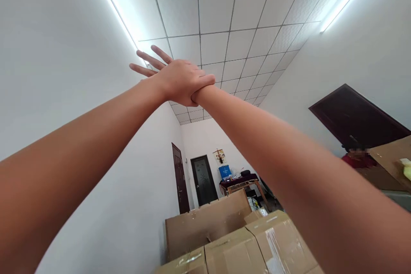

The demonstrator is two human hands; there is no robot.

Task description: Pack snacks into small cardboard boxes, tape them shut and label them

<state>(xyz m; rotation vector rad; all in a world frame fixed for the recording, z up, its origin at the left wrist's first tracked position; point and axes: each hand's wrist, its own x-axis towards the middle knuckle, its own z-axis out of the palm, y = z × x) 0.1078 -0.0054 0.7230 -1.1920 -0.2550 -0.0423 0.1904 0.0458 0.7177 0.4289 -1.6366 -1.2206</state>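
Observation:
Both of my bare arms reach up and forward, crossing at the hands in the middle of the head view. My left hand (181, 78) is closed around my right wrist (207, 93), covering the back part of the other hand. Beyond it, fingers of my right hand (151, 61) stick out to the upper left, stretched and apart, with nothing in them. The rest of the right hand is hidden behind the left one.
Taped cardboard boxes (236, 252) stand below, with a brown cardboard panel (208, 220) behind them. Farther back are a cluttered table (239, 181), a dark glazed door (204, 180) and a brown door (180, 177). A person in red (358, 158) is at the right.

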